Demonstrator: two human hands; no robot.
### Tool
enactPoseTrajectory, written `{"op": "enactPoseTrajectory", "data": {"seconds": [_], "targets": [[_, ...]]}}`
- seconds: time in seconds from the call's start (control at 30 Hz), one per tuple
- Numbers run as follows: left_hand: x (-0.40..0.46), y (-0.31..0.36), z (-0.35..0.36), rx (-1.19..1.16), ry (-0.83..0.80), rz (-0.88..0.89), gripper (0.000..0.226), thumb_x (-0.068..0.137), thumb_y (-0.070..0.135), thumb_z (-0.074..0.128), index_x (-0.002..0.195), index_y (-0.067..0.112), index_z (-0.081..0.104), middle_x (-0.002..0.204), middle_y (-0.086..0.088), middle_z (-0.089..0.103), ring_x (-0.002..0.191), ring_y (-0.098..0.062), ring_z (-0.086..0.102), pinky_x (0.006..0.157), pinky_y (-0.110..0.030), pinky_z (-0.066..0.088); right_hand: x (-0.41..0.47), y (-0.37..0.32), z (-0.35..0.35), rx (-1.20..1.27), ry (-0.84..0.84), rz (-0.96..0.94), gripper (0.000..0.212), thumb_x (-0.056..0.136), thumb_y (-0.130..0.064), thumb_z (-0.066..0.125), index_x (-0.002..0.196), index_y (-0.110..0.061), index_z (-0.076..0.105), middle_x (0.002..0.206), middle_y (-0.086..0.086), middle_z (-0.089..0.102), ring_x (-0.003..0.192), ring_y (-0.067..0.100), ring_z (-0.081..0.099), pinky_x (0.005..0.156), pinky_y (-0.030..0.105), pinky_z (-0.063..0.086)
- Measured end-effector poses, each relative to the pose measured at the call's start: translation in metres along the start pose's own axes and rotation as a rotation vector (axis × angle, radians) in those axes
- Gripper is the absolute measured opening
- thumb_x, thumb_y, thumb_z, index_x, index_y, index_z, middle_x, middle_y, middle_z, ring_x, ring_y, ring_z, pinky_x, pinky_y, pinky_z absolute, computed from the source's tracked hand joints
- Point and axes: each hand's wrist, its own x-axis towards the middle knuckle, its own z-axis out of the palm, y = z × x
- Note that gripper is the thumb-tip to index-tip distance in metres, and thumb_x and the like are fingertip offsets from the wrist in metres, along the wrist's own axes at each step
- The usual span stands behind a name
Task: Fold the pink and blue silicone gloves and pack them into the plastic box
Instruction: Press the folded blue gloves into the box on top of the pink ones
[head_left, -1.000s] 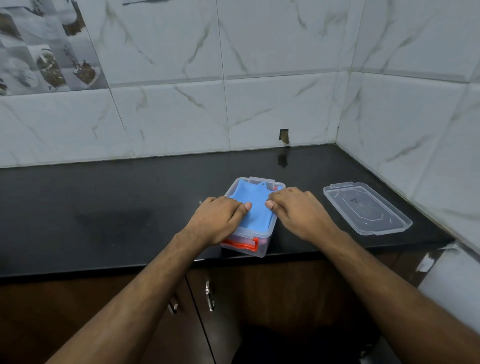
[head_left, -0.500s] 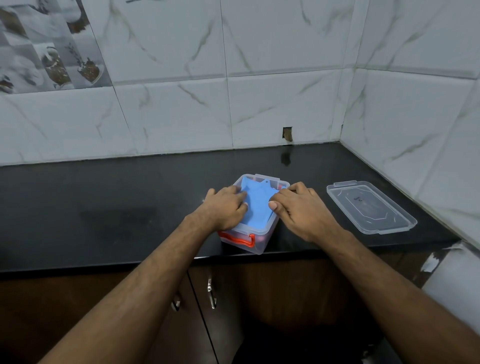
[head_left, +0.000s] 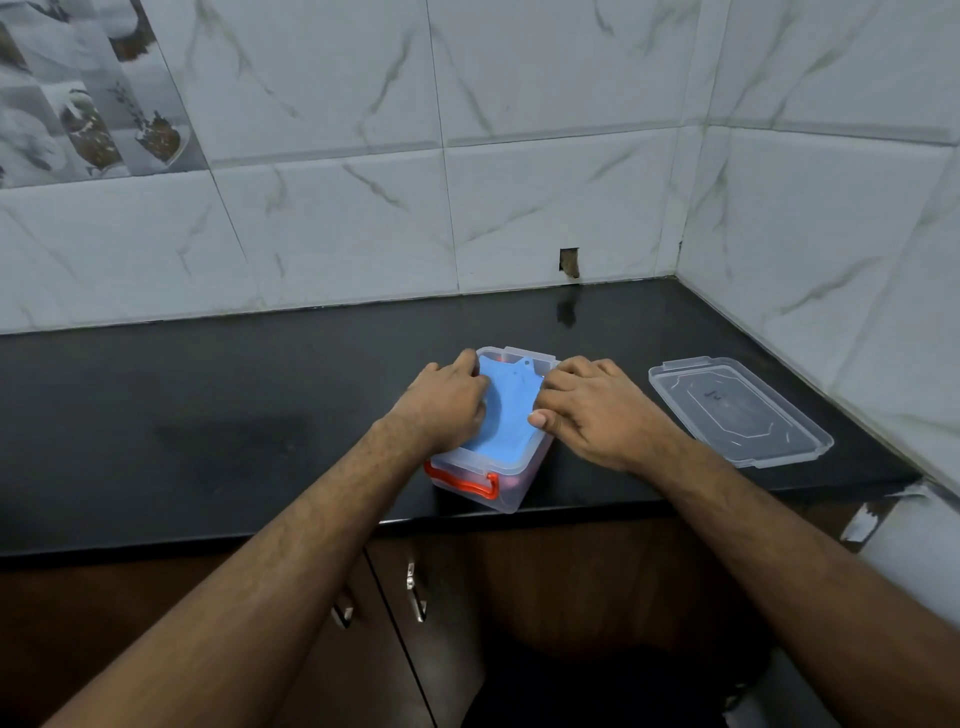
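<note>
A clear plastic box (head_left: 506, 493) with an orange handle sits near the front edge of the black counter. The folded blue glove (head_left: 511, 410) lies on top inside it, filling the opening. A little pink shows through the box's near wall, low down. My left hand (head_left: 447, 408) rests on the glove's left side, fingers curled down onto it. My right hand (head_left: 592, 410) presses on the box's right rim and the glove's right edge. Both hands push down rather than grip.
The box's clear lid (head_left: 737, 410) lies flat on the counter (head_left: 234, 415) to the right, close to the tiled side wall. Brown cabinet doors with metal handles (head_left: 415, 592) are below the counter edge.
Both hands have slid farther along the glove toward the box's far end, still pressing it down. The view has shifted slightly.
</note>
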Motion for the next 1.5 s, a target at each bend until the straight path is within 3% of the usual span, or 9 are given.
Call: {"op": "enactPoseTrajectory", "data": {"seconds": [0.17,0.57,0.73,0.9,1.03,1.17,1.3,1.4,1.5], "targets": [[0.005,0.003,0.003,0.059,-0.043,-0.03,0.039,0.104,0.025,0.037,0.13,0.015,0.063,0.135,-0.006,0.055,0.118,-0.023,0.057,0.1,-0.041,0.039,-0.002,0.008,0.001,0.036,-0.009,-0.053,0.06,0.103,-0.061,0.012,0.103,-0.03,0.063,0.108,-0.012,0.064,0.114,0.015,0.051,0.099,0.038,0.036],[0.019,0.002,0.016,-0.01,-0.03,-0.072,0.041,0.099,0.021,0.037,0.137,0.022,0.054,0.126,-0.003,0.066,0.115,-0.023,0.056,0.098,-0.042,0.037,0.004,0.004,0.02,0.186,0.076,-0.025,0.069,0.1,-0.068,0.01,0.074,-0.022,0.055,0.08,-0.007,0.047,0.085,0.014,0.042,0.074,0.032,0.031],[0.015,0.0,0.017,-0.027,-0.016,-0.026,0.052,0.104,0.029,0.038,0.155,0.032,0.039,0.145,-0.002,0.054,0.13,-0.023,0.049,0.105,-0.046,0.035,-0.006,-0.005,0.033,0.288,0.193,0.06,0.042,0.108,-0.051,0.022,0.09,-0.027,0.051,0.091,-0.014,0.046,0.09,0.005,0.04,0.08,0.028,0.031],[0.015,0.001,0.015,-0.094,0.086,-0.066,0.049,0.107,0.041,0.04,0.154,0.031,0.043,0.134,-0.002,0.054,0.125,-0.022,0.052,0.104,-0.044,0.036,-0.015,-0.013,0.033,0.26,0.212,0.081,0.035,0.109,-0.045,0.025,0.104,-0.026,0.055,0.108,-0.008,0.055,0.109,0.012,0.052,0.087,0.034,0.043],[0.006,0.002,0.008,-0.193,0.21,-0.073,0.038,0.107,0.035,0.045,0.141,0.027,0.06,0.123,0.001,0.059,0.114,-0.02,0.058,0.098,-0.039,0.039,-0.02,-0.012,0.028,0.233,0.192,0.071,0.04,0.109,-0.046,0.025,0.113,-0.026,0.059,0.12,-0.007,0.056,0.116,0.012,0.054,0.087,0.032,0.042],[-0.009,0.007,-0.001,-0.26,0.302,0.076,0.035,0.108,0.036,0.044,0.101,0.017,0.073,0.093,0.003,0.065,0.089,-0.02,0.061,0.081,-0.036,0.041,-0.027,-0.015,0.024,0.178,0.186,0.011,0.05,0.108,-0.049,0.026,0.129,-0.022,0.062,0.133,-0.004,0.059,0.127,0.015,0.054,0.093,0.033,0.043],[-0.027,0.009,-0.002,-0.437,0.121,0.194,0.048,0.108,0.041,0.032,0.114,0.018,0.074,0.111,0.004,0.075,0.1,-0.015,0.065,0.09,-0.039,0.048,-0.032,-0.022,0.022,0.107,0.129,-0.105,0.048,0.106,-0.052,0.034,0.136,-0.024,0.059,0.138,-0.004,0.057,0.134,0.015,0.048,0.102,0.035,0.042],[-0.032,0.008,-0.005,-0.413,-0.045,0.188,0.059,0.103,0.045,0.022,0.119,0.019,0.073,0.117,0.0,0.075,0.103,-0.016,0.065,0.095,-0.042,0.049,-0.032,-0.027,0.022,0.064,0.144,-0.112,0.04,0.103,-0.048,0.045,0.132,-0.025,0.06,0.136,-0.002,0.059,0.129,0.018,0.053,0.098,0.037,0.047],[-0.035,0.007,-0.006,-0.42,-0.03,0.191,0.051,0.108,0.041,0.028,0.122,0.018,0.072,0.123,-0.002,0.074,0.112,-0.017,0.065,0.1,-0.042,0.048,-0.032,-0.03,0.023,0.015,0.189,-0.11,0.036,0.101,-0.043,0.045,0.126,-0.026,0.064,0.129,0.004,0.063,0.119,0.022,0.061,0.087,0.037,0.05]]}}
